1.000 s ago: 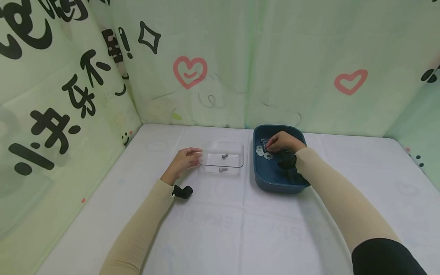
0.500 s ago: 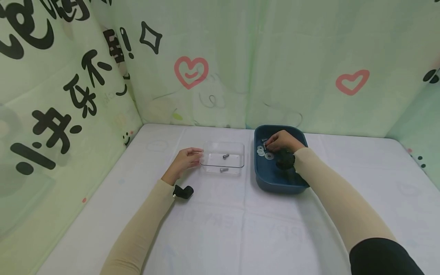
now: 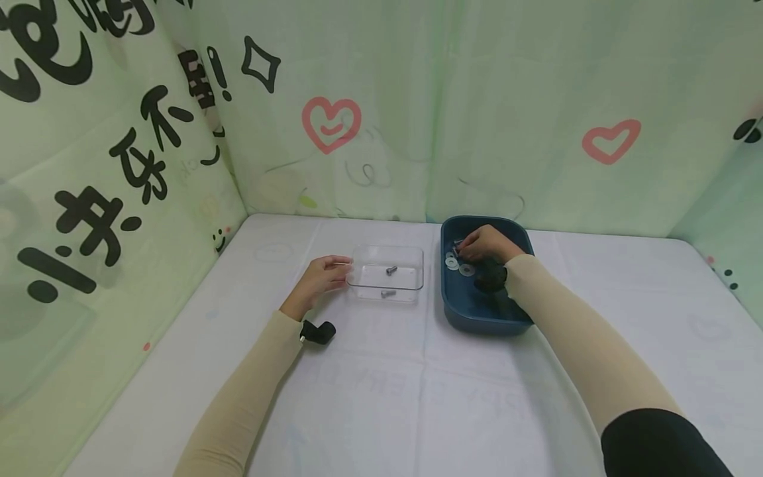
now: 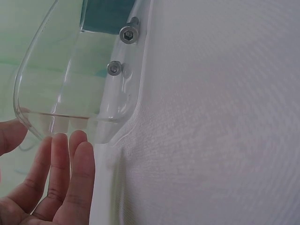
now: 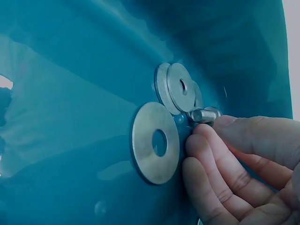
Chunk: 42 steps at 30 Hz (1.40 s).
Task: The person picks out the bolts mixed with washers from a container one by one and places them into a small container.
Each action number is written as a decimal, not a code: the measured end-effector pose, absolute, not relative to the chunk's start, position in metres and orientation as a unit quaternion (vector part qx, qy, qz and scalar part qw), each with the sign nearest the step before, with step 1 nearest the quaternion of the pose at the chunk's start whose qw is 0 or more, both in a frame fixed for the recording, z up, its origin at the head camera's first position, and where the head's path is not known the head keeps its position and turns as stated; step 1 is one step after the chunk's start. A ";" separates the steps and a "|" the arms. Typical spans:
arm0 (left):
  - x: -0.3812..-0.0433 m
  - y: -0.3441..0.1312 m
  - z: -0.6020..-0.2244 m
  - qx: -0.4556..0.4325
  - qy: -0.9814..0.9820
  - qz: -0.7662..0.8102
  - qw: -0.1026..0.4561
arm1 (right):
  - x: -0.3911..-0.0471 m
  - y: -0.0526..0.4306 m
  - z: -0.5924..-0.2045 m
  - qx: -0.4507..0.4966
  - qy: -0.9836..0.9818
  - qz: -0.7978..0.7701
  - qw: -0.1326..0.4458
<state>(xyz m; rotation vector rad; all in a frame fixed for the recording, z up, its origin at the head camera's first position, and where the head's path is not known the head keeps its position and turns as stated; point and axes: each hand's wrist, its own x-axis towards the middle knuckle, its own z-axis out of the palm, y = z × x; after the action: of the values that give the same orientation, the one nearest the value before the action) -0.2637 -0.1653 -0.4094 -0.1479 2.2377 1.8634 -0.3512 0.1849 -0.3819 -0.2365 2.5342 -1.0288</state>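
A clear plastic box (image 3: 415, 281) stands on the table, with two silver socket-head bolts (image 4: 129, 34) lying in it. My left hand (image 3: 318, 281) rests against its left end, fingers fairly straight on the outer wall and thumb at the rim. To the right is a blue bin (image 3: 477, 324), and my right hand (image 3: 490, 244) reaches inside it. Thumb and fingertips there pinch a small silver bolt (image 5: 205, 115). Several flat washers (image 5: 154, 143) lie beside those fingers on the bin's floor. Part of the bolt is hidden by the thumb.
A white cloth (image 3: 369, 384) covers the table. Behind it hangs a pale green curtain (image 3: 507, 99) with drawn hearts, and another green sheet with black lettering runs along the left. The bin's raised walls surround the right hand.
My right hand has shifted very slightly left and back inside the bin. The left hand and the clear box stay where they were.
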 end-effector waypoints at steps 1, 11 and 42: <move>-0.264 -0.166 -0.409 -0.050 0.763 0.635 0.113 | -0.352 0.184 -0.382 -0.085 0.905 -0.366 0.198; -0.266 -0.166 -0.410 -0.054 0.759 0.640 0.112 | -0.355 0.177 -0.380 -0.082 0.908 -0.359 0.199; -0.266 -0.166 -0.412 -0.053 0.771 0.626 0.109 | -0.354 0.167 -0.380 -0.026 0.862 -0.446 0.239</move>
<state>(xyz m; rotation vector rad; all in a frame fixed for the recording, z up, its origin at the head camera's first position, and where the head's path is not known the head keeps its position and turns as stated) -0.2660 -0.1658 -0.4124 -0.1561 2.2655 1.8399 -0.3543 0.1669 -0.3803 -0.0710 2.3607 -1.2205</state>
